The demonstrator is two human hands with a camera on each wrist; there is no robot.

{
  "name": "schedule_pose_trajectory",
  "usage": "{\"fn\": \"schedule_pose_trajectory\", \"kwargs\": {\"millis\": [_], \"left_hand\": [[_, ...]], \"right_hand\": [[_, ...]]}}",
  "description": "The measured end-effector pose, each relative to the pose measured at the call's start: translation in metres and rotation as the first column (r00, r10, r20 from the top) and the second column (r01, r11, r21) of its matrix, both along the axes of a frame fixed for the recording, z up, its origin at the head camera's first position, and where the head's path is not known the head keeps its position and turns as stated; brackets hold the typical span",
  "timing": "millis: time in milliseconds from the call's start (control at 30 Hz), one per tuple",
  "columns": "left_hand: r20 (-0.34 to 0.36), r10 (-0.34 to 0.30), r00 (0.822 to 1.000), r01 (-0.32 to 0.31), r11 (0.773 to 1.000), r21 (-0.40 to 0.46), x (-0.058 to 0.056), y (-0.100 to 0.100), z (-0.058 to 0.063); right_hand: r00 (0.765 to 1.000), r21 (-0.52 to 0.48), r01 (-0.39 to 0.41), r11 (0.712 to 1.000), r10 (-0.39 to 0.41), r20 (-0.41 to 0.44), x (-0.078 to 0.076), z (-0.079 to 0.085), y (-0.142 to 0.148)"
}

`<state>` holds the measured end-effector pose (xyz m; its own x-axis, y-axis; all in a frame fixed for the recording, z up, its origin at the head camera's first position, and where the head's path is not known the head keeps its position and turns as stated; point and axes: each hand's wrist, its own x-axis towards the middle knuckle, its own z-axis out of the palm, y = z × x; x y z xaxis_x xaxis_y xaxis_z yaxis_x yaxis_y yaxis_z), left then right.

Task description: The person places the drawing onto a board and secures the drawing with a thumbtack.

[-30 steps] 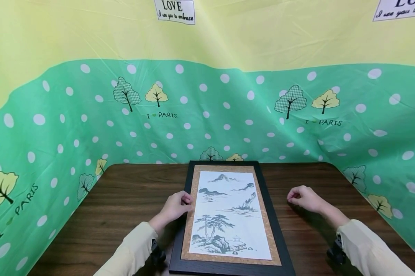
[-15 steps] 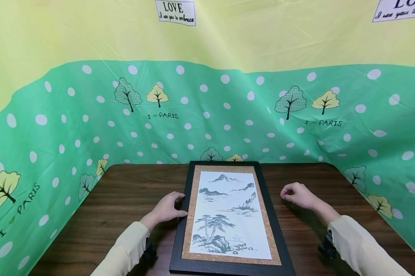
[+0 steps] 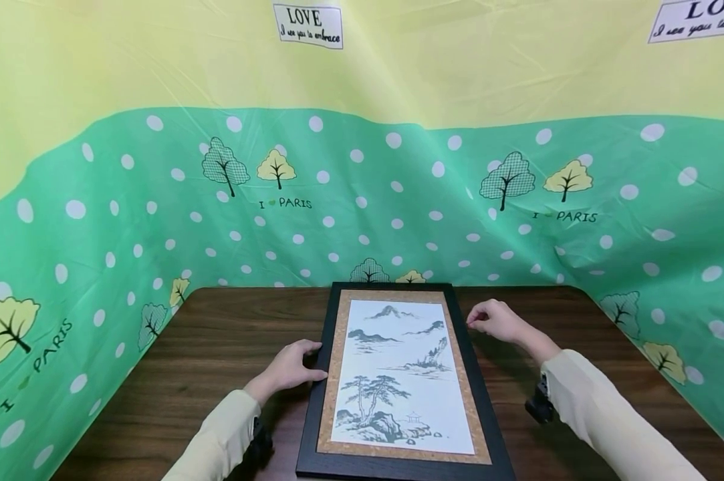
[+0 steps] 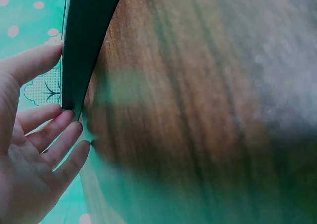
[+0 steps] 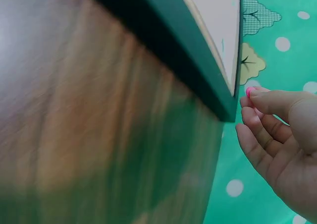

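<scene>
A cork board (image 3: 392, 294) in a black frame (image 3: 404, 466) lies on the table, with a white sheet (image 3: 380, 364) bearing a grey landscape drawing on it. At the frame's left side, my left hand (image 3: 286, 366) touches the edge with thumb and fingers spread and nearly straight; the left wrist view shows its fingertips against the black side. Beside the upper right edge, my right hand (image 3: 499, 321) pinches a small pink pushpin (image 5: 250, 91) between thumb and index finger. Only the pushpin's pink head shows; its point is hidden by the fingers.
The dark wooden table (image 3: 229, 321) extends on both sides of the frame. Behind it hangs a green and yellow cloth (image 3: 398, 167) with dots and trees. A black wrist device (image 3: 540, 401) sits below the right sleeve.
My right hand has moved left and away from me, up to the frame's upper right edge. My left hand has drawn back from the cork border to the frame's outer left edge.
</scene>
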<state>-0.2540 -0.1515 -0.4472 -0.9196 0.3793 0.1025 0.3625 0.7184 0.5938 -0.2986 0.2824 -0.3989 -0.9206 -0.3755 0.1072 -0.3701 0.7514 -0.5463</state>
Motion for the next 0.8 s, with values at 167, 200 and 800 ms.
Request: {"fn": "schedule_pose_trajectory", "kwargs": {"millis": [167,200,800], "left_hand": [[0.02,0.006,1.0,-0.007,1.0,0.019,0.001,0.0,-0.001],[0.023,0.006,1.0,-0.007,1.0,0.024,0.001,0.0,-0.001],[0.077,0.016,0.997,-0.02,0.998,0.051,0.003,0.002,0.003]], "right_hand": [[1.0,-0.025,0.013,1.0,-0.013,0.01,-0.013,0.004,-0.015],[1.0,-0.031,0.019,0.999,-0.019,0.019,-0.016,0.004,-0.019],[0.995,-0.088,0.022,0.996,-0.014,0.095,-0.056,-0.009,-0.083]]}}
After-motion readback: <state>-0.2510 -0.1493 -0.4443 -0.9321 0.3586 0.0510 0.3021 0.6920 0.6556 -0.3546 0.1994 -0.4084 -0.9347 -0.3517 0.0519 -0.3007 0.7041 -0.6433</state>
